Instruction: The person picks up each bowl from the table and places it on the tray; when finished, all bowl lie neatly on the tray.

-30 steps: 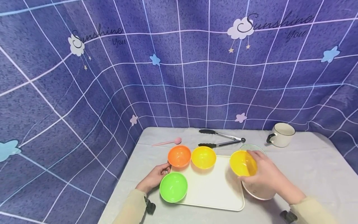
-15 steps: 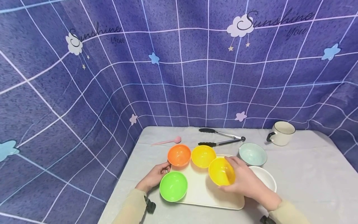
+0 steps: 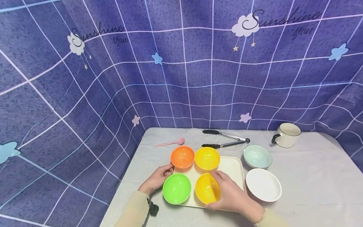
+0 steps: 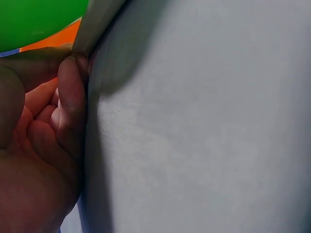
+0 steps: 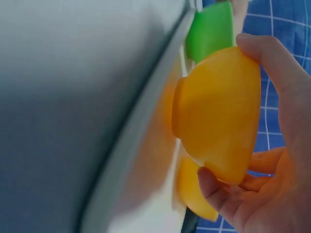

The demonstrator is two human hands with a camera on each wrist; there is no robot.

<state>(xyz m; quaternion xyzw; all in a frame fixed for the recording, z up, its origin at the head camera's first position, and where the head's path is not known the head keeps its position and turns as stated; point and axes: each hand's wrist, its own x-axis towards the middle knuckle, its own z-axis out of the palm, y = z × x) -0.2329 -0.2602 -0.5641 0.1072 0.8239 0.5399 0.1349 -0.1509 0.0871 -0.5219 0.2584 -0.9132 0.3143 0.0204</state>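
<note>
A yellow bowl (image 3: 204,188) is held by its rim in my right hand (image 3: 231,195), over the front middle of the white tray (image 3: 233,168). In the right wrist view, thumb and fingers span this bowl (image 5: 218,111), and its base faces the tray at close range. On the tray's left side my left hand (image 3: 156,180) pinches the edge between thumb and curled fingers, as the left wrist view shows at the tray rim (image 4: 99,22). A green bowl (image 3: 177,188) stands at the tray's front left. Behind it are an orange bowl (image 3: 182,157) and a second yellow bowl (image 3: 207,158).
Right of the tray stand a white bowl (image 3: 263,184) and a pale blue-green bowl (image 3: 257,156). A white mug (image 3: 288,135) with a dark handle is farther back. Black-tipped tongs (image 3: 227,143) and a pink spoon (image 3: 173,142) lie behind the tray. A patterned curtain (image 3: 198,75) borders the table.
My right hand has carried the yellow bowl leftward and toward me, from the tray's right edge to beside the green bowl. The left hand has stayed at the tray edge.
</note>
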